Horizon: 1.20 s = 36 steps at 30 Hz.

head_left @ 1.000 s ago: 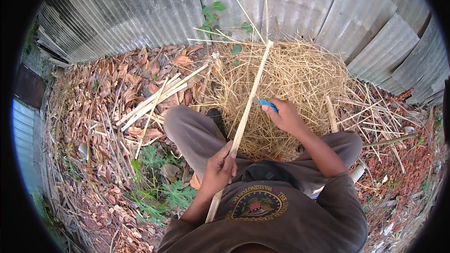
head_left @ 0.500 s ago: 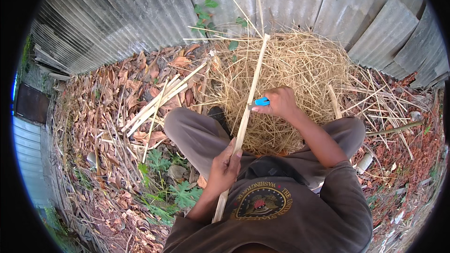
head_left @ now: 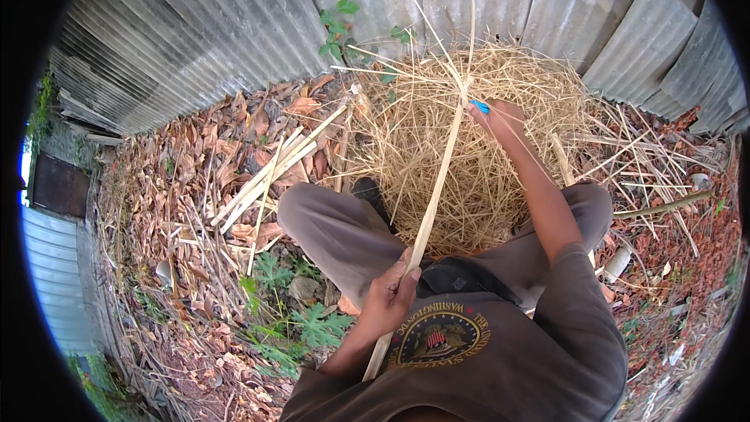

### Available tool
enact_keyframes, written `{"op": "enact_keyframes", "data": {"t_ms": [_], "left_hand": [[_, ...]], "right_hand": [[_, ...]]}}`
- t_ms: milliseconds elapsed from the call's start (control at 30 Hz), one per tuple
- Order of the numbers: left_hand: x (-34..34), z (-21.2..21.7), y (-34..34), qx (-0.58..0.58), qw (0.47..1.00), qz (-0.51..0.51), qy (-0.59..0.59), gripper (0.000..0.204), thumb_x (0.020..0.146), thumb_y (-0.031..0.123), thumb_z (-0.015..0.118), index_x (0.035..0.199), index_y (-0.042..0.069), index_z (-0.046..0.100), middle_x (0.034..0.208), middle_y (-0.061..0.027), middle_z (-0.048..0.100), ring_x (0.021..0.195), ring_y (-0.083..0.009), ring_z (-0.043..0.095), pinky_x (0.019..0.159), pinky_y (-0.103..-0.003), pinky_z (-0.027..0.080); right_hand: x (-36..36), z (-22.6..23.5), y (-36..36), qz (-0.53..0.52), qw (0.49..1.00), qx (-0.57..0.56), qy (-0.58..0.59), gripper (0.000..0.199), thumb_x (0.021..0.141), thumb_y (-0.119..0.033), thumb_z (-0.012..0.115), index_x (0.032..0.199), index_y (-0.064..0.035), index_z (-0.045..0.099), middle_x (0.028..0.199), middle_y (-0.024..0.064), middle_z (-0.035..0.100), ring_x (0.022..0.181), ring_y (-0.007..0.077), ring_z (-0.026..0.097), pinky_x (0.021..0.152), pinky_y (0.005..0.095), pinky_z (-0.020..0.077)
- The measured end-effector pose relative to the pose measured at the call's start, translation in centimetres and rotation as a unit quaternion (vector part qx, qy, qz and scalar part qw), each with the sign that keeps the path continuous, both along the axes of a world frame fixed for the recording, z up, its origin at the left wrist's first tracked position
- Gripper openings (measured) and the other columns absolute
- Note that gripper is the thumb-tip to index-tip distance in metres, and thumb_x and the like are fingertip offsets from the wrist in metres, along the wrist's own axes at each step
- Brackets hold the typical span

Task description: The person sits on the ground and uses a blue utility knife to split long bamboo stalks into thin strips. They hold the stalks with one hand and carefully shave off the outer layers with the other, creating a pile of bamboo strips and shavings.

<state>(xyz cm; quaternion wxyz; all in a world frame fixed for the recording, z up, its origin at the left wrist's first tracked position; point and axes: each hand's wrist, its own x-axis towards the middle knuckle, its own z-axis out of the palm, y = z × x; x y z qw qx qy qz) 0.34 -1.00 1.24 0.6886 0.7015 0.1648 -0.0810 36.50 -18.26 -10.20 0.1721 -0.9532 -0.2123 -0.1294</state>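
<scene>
Gripping a long wooden strip [head_left: 431,211] in the left hand [head_left: 392,297], and a blue-handled knife [head_left: 480,106] in the right hand [head_left: 501,119].

The wooden strip is straight, its long axis running from about 7 o'clock to between 12 and 1 o'clock, its far end above the heap of shavings [head_left: 476,187]. The left hand is closed around its lower part; the longer portion extends from this hand toward 1 o'clock, the short tail toward 7 o'clock, along the dark shirt [head_left: 508,359]. The right hand is closed on the knife, pointing toward 10 o'clock, just beside the far end; the strip lies at 9 o'clock of this hand. At the far end, thin slivers [head_left: 472,23] spread toward 11 and 12 o'clock.
</scene>
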Motion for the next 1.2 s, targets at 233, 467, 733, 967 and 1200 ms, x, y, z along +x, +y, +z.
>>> {"op": "enact_keyframes", "data": {"t_ms": [233,467,733,967,1200], "left_hand": [[0.2,-0.1,-0.2,0.048,0.998,-0.027,-0.018,0.038,0.099,0.010,0.050,0.135,-0.001,0.046,0.065,0.0062,0.043,0.054,-0.0017,0.039,0.048,-0.019,0.033],[0.3,0.3,0.6,0.004,0.999,0.004,0.042,0.041,0.100,0.015,0.049,0.140,0.006,0.044,0.063,0.0042,0.044,0.050,-0.0030,0.042,0.041,-0.019,0.035],[0.9,0.5,2.4,-0.077,0.996,0.047,0.008,0.044,0.101,0.017,0.046,0.144,0.007,0.039,0.059,0.0020,0.044,0.046,-0.0029,0.040,0.039,-0.018,0.036],[0.4,1.2,2.3,-0.071,0.996,0.048,-0.008,0.043,0.102,0.016,0.045,0.143,0.008,0.040,0.058,0.0021,0.043,0.046,-0.0033,0.039,0.038,-0.018,0.037],[0.0,0.4,2.2,-0.094,0.995,0.029,-0.014,0.044,0.102,0.017,0.046,0.144,0.010,0.039,0.056,0.0015,0.042,0.044,-0.0036,0.038,0.038,-0.019,0.036]], "right_hand": [[0.6,-0.3,-0.2,-0.069,0.983,0.094,0.141,0.081,0.083,-0.078,0.038,0.061,-0.0038,0.060,0.049,0.0102,0.049,0.047,0.0255,0.052,0.049,0.0401,0.0427],[-1.9,1.6,0.6,0.004,0.704,0.399,0.587,0.071,0.083,-0.082,0.032,0.058,-0.0159,0.032,0.047,-0.0070,0.029,0.035,0.0028,0.024,0.033,0.0192,0.0201],[-12.8,5.2,2.7,0.179,0.960,0.111,0.186,0.070,0.083,-0.075,0.047,0.056,-0.0103,0.054,0.046,0.0041,0.049,0.041,0.0237,0.052,0.044,0.0387,0.0414],[-13.9,6.6,4.5,0.214,0.962,0.170,0.028,0.066,0.083,-0.070,0.052,0.056,-0.0099,0.060,0.042,0.0078,0.046,0.041,0.0290,0.053,0.042,0.0401,0.0415],[-11.3,5.7,3.3,0.137,0.980,0.098,0.109,0.072,0.084,-0.073,0.045,0.059,-0.0085,0.062,0.043,0.0077,0.049,0.041,0.0270,0.054,0.042,0.0393,0.0435]]}}
